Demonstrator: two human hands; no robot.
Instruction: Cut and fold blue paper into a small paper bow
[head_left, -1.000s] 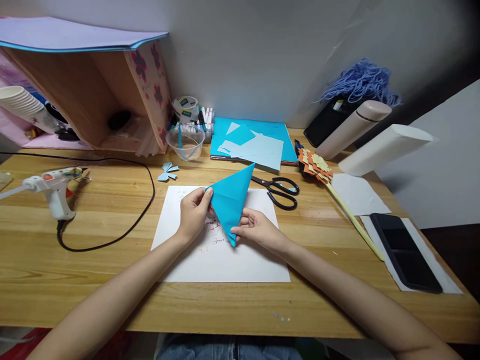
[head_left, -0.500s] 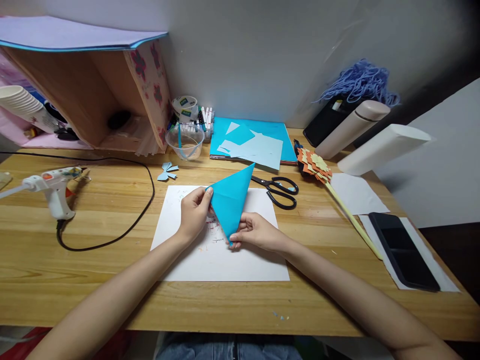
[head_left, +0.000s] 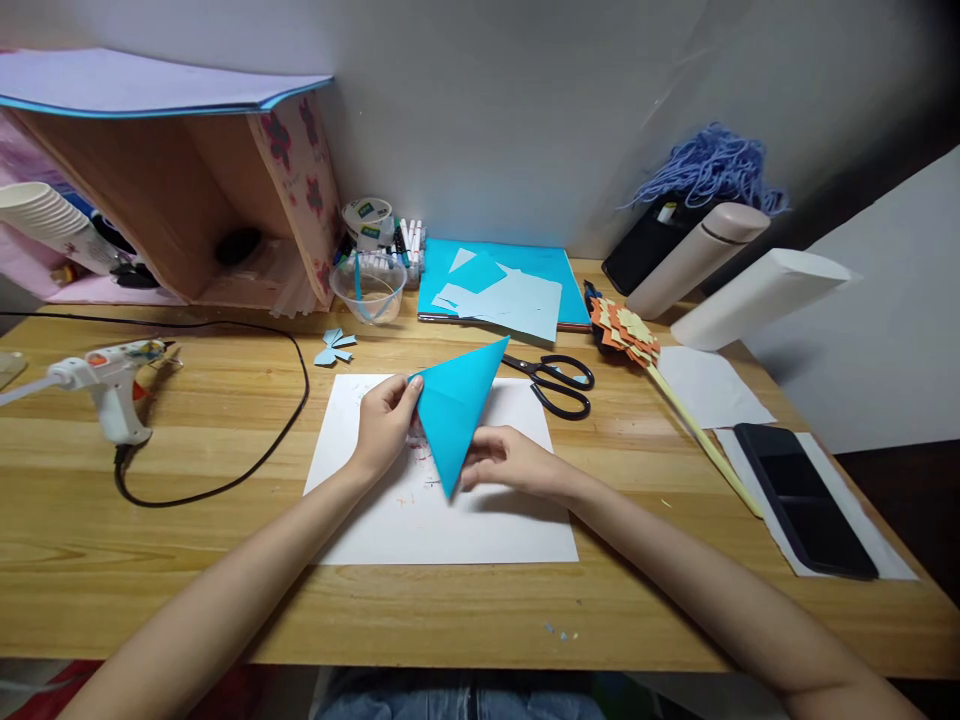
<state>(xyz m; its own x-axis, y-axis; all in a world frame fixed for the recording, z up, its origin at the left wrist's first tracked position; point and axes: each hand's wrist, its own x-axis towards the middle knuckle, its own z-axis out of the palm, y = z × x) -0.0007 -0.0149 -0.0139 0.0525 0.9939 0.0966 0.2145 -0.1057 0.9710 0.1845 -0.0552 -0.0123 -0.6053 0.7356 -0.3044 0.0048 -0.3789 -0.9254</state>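
A folded blue paper triangle (head_left: 461,405) is held tilted above a white sheet, its lower tip pointing toward me. My left hand (head_left: 386,420) pinches its left corner between thumb and fingers. Beside the right edge of the triangle, my right hand (head_left: 514,462) has its fingers curved and apart; some fingertips are hidden at the paper's edge, so light contact is unclear. The white sheet (head_left: 375,520) beneath has small coloured marks. Just beyond it on the right lie black-handled scissors (head_left: 562,385), their blades partly behind the blue paper.
At left stands a glue gun (head_left: 112,390) with its black cord looping over the table. A light blue paper bow (head_left: 334,347), a clear plastic cup (head_left: 369,290) and blue sheets with offcuts (head_left: 525,300) lie farther back. To the right are a paper flower (head_left: 626,330) and a phone (head_left: 802,500).
My right hand has let go of the triangle's lower tip and its fingers have opened beside the edge. That tip has swung slightly left. My left hand keeps its pinch.
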